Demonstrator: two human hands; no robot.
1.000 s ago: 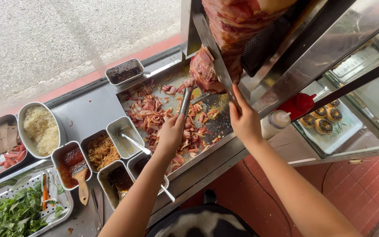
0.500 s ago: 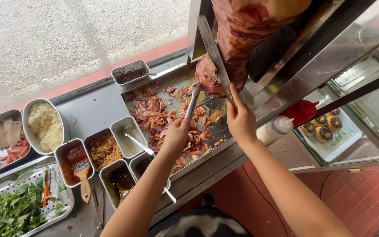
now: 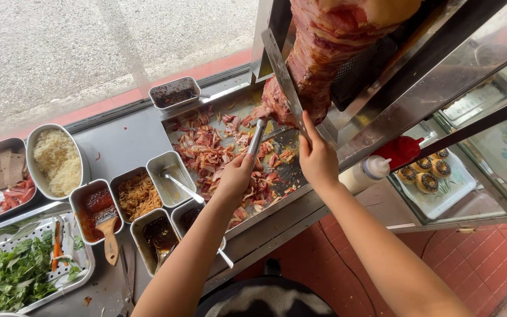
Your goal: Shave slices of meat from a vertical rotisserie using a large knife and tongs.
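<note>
A large cone of stacked red meat [image 3: 324, 47] stands on a vertical spit at the top. My right hand [image 3: 318, 155] grips the handle of a long knife [image 3: 281, 73], whose blade lies against the meat's left side. My left hand [image 3: 236, 176] holds metal tongs [image 3: 257, 136], their tip at the lower edge of the meat. Below them a steel tray [image 3: 174, 120] is strewn with shaved meat pieces [image 3: 206, 147].
Small steel tubs hold sauces, fried shreds [image 3: 138, 195], a brush [image 3: 108, 229] and spoons. A bowl of grated white food [image 3: 57, 159] and a tray of green herbs [image 3: 13, 273] sit at the left. A red squeeze bottle [image 3: 399, 149], a white one [image 3: 364, 172] and small pastries [image 3: 423, 173] are at the right.
Both hands have risen toward the spit. The knife blade now rests higher along the meat, and the tongs have moved up from the tray to the meat's bottom edge.
</note>
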